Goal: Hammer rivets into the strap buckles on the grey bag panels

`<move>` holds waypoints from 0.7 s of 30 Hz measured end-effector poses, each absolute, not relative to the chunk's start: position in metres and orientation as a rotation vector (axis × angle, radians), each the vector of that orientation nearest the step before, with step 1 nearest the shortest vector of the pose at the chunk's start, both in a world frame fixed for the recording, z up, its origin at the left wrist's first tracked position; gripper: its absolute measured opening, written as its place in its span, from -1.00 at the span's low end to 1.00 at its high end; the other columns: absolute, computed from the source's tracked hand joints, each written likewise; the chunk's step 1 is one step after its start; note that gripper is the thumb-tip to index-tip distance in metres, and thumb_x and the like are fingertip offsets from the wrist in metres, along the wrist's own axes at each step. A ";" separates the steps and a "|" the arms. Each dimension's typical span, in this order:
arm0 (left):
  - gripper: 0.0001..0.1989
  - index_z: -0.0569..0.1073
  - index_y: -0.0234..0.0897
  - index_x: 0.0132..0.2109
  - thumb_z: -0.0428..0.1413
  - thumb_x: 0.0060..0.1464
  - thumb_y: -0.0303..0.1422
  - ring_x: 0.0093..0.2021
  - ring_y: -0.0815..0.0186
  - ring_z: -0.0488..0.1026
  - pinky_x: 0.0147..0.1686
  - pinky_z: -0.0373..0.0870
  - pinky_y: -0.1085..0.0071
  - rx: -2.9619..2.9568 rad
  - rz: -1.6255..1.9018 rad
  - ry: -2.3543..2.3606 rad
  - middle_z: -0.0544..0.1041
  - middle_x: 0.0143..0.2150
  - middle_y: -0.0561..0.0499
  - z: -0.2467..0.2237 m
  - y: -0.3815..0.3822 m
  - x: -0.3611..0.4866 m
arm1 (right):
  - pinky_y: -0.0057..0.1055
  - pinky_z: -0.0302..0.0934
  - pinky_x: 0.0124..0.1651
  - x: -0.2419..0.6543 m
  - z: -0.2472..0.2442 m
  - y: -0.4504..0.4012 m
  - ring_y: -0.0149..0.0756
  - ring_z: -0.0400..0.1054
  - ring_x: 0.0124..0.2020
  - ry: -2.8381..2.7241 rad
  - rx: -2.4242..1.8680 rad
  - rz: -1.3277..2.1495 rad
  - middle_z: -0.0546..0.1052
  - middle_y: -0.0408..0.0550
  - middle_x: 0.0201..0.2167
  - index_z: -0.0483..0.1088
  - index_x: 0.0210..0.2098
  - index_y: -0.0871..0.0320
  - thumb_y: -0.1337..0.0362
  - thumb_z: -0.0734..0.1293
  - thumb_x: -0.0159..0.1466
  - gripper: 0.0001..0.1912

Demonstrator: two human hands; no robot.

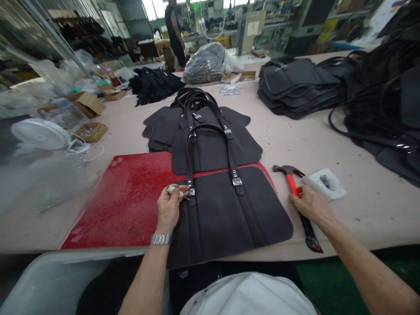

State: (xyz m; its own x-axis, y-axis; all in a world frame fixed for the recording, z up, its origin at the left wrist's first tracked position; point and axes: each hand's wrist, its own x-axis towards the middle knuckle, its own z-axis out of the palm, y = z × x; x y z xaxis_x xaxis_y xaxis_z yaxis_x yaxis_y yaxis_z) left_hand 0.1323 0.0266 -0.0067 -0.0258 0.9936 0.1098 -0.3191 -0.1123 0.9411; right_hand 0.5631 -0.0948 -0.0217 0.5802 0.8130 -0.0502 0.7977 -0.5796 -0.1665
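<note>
My left hand [168, 210] is closed on a small white-handled tool [174, 191], its thin tip beside the left strap buckle [191, 191] of a dark bag panel [219, 214]. A second buckle [236, 181] sits on the right strap. My right hand [310, 202] has its fingers around the red part of a hammer [292, 181], which lies on the table with its head pointing away. Right of the hammer is a white block [324, 183] with small dark pieces on it. The panel partly covers a red board [131, 192].
More strapped panels [213, 146] lie behind the front one. Dark panel stacks [298, 83] stand at the right. A white fan [41, 133] and a carton of metal parts [91, 132] are on the left. A person [175, 33] stands in the background.
</note>
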 end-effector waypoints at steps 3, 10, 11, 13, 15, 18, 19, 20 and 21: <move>-0.61 0.34 -0.31 -0.12 0.24 0.07 -0.13 -0.14 0.20 0.58 0.01 0.48 0.13 1.077 1.435 0.918 0.59 -0.18 -0.11 -0.010 0.027 0.131 | -0.20 0.17 -0.21 0.566 -0.025 -0.094 0.05 0.41 -0.20 -1.359 -2.665 0.177 0.51 0.21 -0.26 0.39 -0.03 0.24 0.05 0.19 0.26 -0.55; -0.63 0.36 -0.33 -0.10 0.18 0.13 -0.12 -0.12 0.16 0.57 -0.02 0.49 0.15 1.196 1.388 0.964 0.58 -0.19 -0.13 -0.012 0.026 0.128 | -0.27 0.17 -0.33 0.575 -0.019 -0.090 -0.13 0.30 -0.38 -1.014 -2.348 0.557 0.38 0.01 -0.49 0.35 -0.37 0.15 0.12 0.34 0.08 -0.76; -0.62 0.36 -0.34 -0.09 0.18 0.14 -0.12 -0.13 0.15 0.57 -0.02 0.49 0.14 1.230 1.361 0.962 0.58 -0.19 -0.13 -0.011 0.027 0.126 | -0.30 0.17 -0.39 0.573 -0.017 -0.090 -0.19 0.26 -0.44 -0.925 -2.221 0.701 0.35 -0.03 -0.52 0.32 -0.41 0.13 0.12 0.35 0.07 -0.78; -0.64 0.37 -0.34 -0.07 0.17 0.15 -0.14 -0.12 0.15 0.57 0.00 0.47 0.14 1.327 1.277 0.955 0.58 -0.18 -0.14 -0.005 0.028 0.120 | -0.34 0.16 -0.49 0.566 -0.014 -0.092 -0.27 0.21 -0.52 -0.830 -1.993 0.952 0.32 -0.07 -0.55 0.26 -0.44 0.10 0.12 0.32 0.09 -0.79; -0.66 0.38 -0.34 -0.05 0.16 0.17 -0.18 -0.11 0.15 0.57 0.02 0.45 0.15 1.438 1.172 0.935 0.59 -0.18 -0.14 0.001 0.029 0.115 | -0.38 0.14 -0.55 0.556 -0.013 -0.094 -0.35 0.16 -0.59 -0.827 -1.867 1.075 0.29 -0.10 -0.55 0.20 -0.44 0.09 0.11 0.26 0.15 -0.80; -0.71 0.39 -0.33 -0.05 0.12 0.21 -0.21 -0.12 0.18 0.56 0.01 0.44 0.21 1.589 1.046 0.907 0.60 -0.20 -0.12 0.009 0.033 0.111 | -0.46 0.02 -0.64 0.538 -0.008 -0.091 -0.45 0.01 -0.67 -0.782 -1.756 1.107 0.16 -0.22 -0.58 0.11 -0.43 0.07 0.12 0.20 0.21 -0.80; -0.72 0.40 -0.32 -0.06 0.12 0.21 -0.21 -0.13 0.19 0.56 -0.01 0.45 0.24 1.634 1.021 0.910 0.60 -0.20 -0.11 0.011 0.033 0.112 | -0.48 -0.02 -0.65 0.531 -0.003 -0.089 -0.47 -0.02 -0.68 -0.764 -1.733 1.091 0.13 -0.25 -0.59 0.09 -0.41 0.07 0.10 0.19 0.23 -0.79; -0.73 0.41 -0.31 -0.06 0.12 0.21 -0.21 -0.14 0.20 0.56 -0.03 0.45 0.26 1.673 1.007 0.921 0.60 -0.21 -0.10 0.011 0.034 0.113 | -0.49 -0.04 -0.66 0.524 0.006 -0.086 -0.48 -0.03 -0.69 -0.750 -1.707 1.064 0.11 -0.27 -0.59 0.09 -0.39 0.07 0.08 0.19 0.25 -0.77; -0.73 0.43 -0.31 -0.07 0.12 0.21 -0.20 -0.15 0.21 0.55 -0.05 0.44 0.28 1.705 1.002 0.938 0.60 -0.21 -0.10 0.011 0.034 0.115 | -0.50 -0.03 -0.66 0.515 0.018 -0.084 -0.48 -0.01 -0.69 -0.752 -1.673 1.021 0.11 -0.29 -0.59 0.10 -0.37 0.07 0.05 0.19 0.26 -0.75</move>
